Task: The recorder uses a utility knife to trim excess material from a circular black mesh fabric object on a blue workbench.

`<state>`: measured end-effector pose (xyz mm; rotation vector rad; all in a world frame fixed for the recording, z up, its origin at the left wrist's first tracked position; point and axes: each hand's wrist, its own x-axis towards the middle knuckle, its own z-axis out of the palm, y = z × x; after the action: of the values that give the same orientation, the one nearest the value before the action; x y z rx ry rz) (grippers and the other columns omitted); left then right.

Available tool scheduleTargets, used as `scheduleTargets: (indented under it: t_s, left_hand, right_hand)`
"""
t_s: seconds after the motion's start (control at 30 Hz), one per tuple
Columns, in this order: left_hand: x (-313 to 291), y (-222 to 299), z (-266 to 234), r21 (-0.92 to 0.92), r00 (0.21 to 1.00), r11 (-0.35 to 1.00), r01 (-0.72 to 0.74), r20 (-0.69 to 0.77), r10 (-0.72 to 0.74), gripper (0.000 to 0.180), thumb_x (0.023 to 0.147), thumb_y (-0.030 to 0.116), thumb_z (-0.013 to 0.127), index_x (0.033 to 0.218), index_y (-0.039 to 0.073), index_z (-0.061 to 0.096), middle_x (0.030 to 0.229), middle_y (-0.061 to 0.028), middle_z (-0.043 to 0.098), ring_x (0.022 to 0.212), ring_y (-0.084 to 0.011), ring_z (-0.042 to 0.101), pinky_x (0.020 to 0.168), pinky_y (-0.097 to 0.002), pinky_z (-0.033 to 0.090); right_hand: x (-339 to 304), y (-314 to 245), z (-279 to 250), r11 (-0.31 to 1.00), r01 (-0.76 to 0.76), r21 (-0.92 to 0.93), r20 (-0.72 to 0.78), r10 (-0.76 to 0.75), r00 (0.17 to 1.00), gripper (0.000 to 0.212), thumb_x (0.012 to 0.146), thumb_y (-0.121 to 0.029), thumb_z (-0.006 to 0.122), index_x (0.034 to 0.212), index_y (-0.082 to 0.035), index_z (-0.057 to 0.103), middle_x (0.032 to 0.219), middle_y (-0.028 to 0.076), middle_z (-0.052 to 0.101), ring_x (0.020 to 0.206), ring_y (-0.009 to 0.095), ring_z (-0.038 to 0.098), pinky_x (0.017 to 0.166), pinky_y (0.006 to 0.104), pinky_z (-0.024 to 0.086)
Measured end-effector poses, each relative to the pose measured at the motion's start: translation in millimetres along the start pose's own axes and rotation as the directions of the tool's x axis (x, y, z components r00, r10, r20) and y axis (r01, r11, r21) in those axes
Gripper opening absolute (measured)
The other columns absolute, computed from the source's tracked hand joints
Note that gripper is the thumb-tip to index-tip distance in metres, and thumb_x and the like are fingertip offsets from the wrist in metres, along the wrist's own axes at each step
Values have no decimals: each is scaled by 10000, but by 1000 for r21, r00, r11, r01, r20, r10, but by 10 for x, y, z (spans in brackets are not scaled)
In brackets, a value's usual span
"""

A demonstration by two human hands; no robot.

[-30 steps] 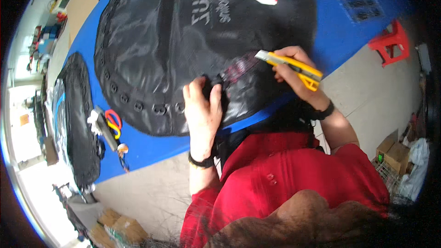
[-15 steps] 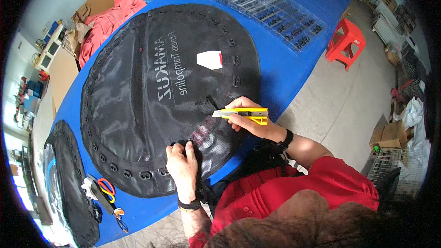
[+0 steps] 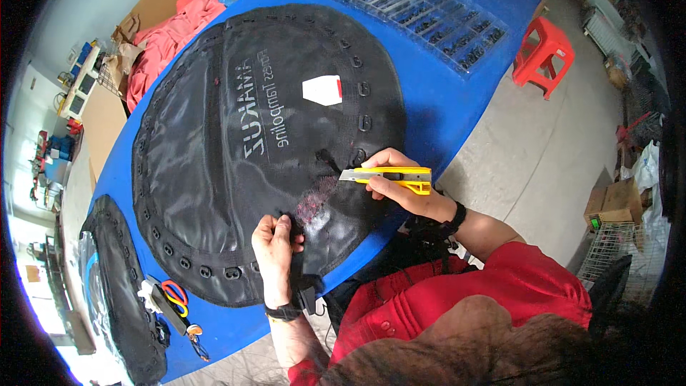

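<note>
A round black trampoline mat (image 3: 193, 171) lies across the blue-covered table, with small dark loops along its border and a white label (image 3: 323, 90). My right hand (image 3: 389, 175) grips a yellow utility knife (image 3: 404, 177), its blade pointing left over the mat. A black strap piece (image 3: 328, 159) lies close to the blade tip. Between my hands runs a reddish, frayed-looking patch (image 3: 316, 200). At the lower end of that patch my left hand (image 3: 274, 243) is closed in a pinch, thumb against curled fingers; what it holds, if anything, is hidden.
Clear compartment trays (image 3: 407, 11) of small dark parts lie at the table's far side. Scissors with coloured handles (image 3: 175, 297) and a second folded black mat (image 3: 123, 293) are at the left. A red stool (image 3: 544, 57) and a cardboard box (image 3: 613, 204) stand on the floor to the right.
The knife in my right hand has shifted slightly right. My left hand has moved a little left, and its fingers are curled more tightly. The view has shifted slightly.
</note>
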<state>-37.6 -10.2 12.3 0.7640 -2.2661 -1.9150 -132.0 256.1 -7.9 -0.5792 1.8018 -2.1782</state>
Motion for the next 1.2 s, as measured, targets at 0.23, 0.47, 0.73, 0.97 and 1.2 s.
scheduleTargets:
  t_s: [0.23, 0.47, 0.73, 0.97, 1.2]
  left_hand:
    - [147, 26, 133, -31, 999, 999, -16, 40, 17, 259, 1023, 127, 586, 794, 42, 499, 694, -43, 583, 577, -117, 634, 501, -270, 550]
    - [265, -54, 170, -36, 992, 998, -44, 114, 47, 262, 1012, 101, 608, 786, 47, 487, 688, -43, 584, 577, -106, 643, 469, -258, 546]
    - [88, 124, 177, 206, 1000, 978, -23, 18, 20, 204, 983, 168, 647, 882, 30, 534, 679, -55, 618, 462, -113, 558, 410, -269, 466]
    - [138, 89, 199, 340, 997, 937, -81, 13, 81, 276, 974, 286, 667, 949, 20, 600, 624, -60, 606, 418, -116, 537, 363, -282, 429]
    - [218, 4, 223, 691, 918, 659, -298, 19, 395, 343, 921, 318, 673, 888, -24, 678, 767, -215, 709, 757, -368, 718, 718, -440, 550]
  right_hand:
    - [-161, 20, 25, 1000, -21, -5, -79, 21, 997, 224, 1012, -173, 636, 1202, -73, 574, 1012, 39, 662, 825, 69, 623, 727, 250, 547]
    - [-147, 102, 90, 1000, 26, -18, -45, -27, 999, 221, 1016, -181, 633, 1201, -79, 569, 979, 25, 653, 811, 60, 618, 721, 241, 543]
    - [56, 198, 145, 997, 65, 30, -104, -62, 993, 197, 1004, -133, 636, 1179, -70, 571, 945, 25, 660, 761, 71, 626, 684, 249, 542]
    - [137, 276, 256, 992, 105, 64, -73, -101, 992, 179, 1017, -162, 633, 1165, -84, 568, 925, 3, 651, 738, 65, 612, 663, 247, 535]
    - [193, 353, 356, 994, 110, -21, -48, -111, 993, 173, 997, -184, 663, 1133, -103, 592, 945, 0, 656, 748, 76, 615, 659, 254, 543]
